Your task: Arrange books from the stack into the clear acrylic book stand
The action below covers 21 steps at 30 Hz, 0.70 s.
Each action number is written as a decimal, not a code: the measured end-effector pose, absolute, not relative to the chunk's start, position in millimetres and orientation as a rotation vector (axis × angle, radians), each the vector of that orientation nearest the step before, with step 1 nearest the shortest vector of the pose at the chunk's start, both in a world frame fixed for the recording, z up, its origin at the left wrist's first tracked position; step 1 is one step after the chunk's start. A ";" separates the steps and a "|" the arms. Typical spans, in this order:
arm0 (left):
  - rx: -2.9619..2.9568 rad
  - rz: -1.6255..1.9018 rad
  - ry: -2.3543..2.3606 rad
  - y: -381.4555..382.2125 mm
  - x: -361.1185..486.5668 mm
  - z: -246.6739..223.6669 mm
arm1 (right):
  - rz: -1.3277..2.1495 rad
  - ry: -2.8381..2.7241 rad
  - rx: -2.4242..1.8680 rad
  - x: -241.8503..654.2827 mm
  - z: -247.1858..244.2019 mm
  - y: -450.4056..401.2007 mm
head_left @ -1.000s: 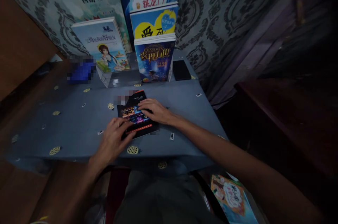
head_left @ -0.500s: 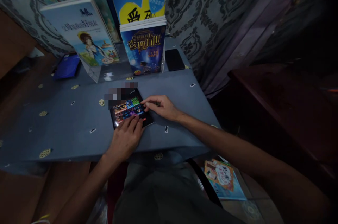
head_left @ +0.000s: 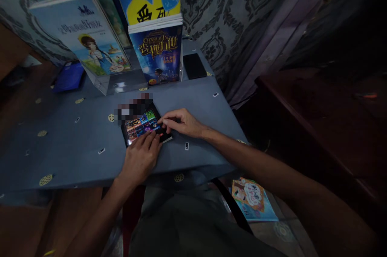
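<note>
A dark-covered book (head_left: 142, 126) with rows of small bright pictures lies closed on the table, part of its upper cover blurred out. My left hand (head_left: 142, 154) rests on its near edge, palm down with fingers stretched across the cover. At the book's right edge is my right hand (head_left: 181, 123), thumb and forefinger drawn together in a pinch. Whether those fingertips hold the cover's edge or something thin on it, I cannot make out.
Behind the book, a clear stand holds a dark blue book (head_left: 159, 55) and a pale blue book (head_left: 87, 39), with larger ones behind. A black phone (head_left: 195, 66) lies right of the stand. A blue packet (head_left: 69, 76) is at left. Another book (head_left: 253, 199) lies low at right.
The view has shifted slightly, so the table and books sit further left. My right thumb and forefinger have closed together at the book's right edge. My left hand stays on the cover.
</note>
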<state>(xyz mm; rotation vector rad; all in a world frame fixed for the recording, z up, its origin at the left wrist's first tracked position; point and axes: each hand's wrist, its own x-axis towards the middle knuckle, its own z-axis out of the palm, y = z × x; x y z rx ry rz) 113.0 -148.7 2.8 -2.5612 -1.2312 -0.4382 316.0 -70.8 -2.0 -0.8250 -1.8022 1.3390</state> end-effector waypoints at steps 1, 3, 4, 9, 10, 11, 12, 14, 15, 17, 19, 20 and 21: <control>-2.560 -0.439 -1.248 -149.2 113.1 1.4 | 1.321 -1.847 -0.829 316.2 -1.5 -71.3; -2.556 -0.452 -1.260 -150.0 113.2 -0.3 | 1.216 -1.974 -0.831 316.5 -0.5 -72.2; -2.553 -0.458 -1.255 -150.3 113.3 -0.6 | 1.143 -2.042 -0.830 316.6 0.0 -72.6; -2.549 -0.463 -1.222 -152.0 111.4 0.3 | 0.961 -2.170 -0.819 317.0 3.1 -74.3; -2.552 -0.464 -1.227 -152.4 110.6 0.1 | 0.955 -2.161 -0.817 317.1 3.5 -74.5; -2.556 -0.466 -1.229 -152.8 109.7 -0.4 | 0.949 -2.156 -0.815 317.3 3.9 -74.6; -2.558 -0.471 -1.226 -153.3 108.6 -1.1 | 0.936 -2.153 -0.811 317.3 4.1 -74.8; -2.560 -0.490 -1.211 -154.4 105.9 -2.1 | 0.899 -2.167 -0.794 316.8 4.2 -75.9; -2.563 -0.504 -1.209 -154.9 104.0 -2.1 | 0.879 -2.181 -0.779 316.0 3.9 -77.0; -2.567 -0.538 -1.218 -155.6 98.5 -0.5 | 0.841 -2.196 -0.740 312.2 2.6 -81.4; -2.551 -0.558 -1.251 -155.7 90.2 3.2 | 0.841 -2.203 -0.675 305.1 0.4 -88.5; -2.529 -0.558 -1.276 -155.5 85.2 5.5 | 0.857 -2.207 -0.629 300.4 -0.8 -92.9; -2.501 -0.555 -1.305 -155.2 79.8 7.7 | 0.882 -2.217 -0.574 295.0 -2.1 -97.4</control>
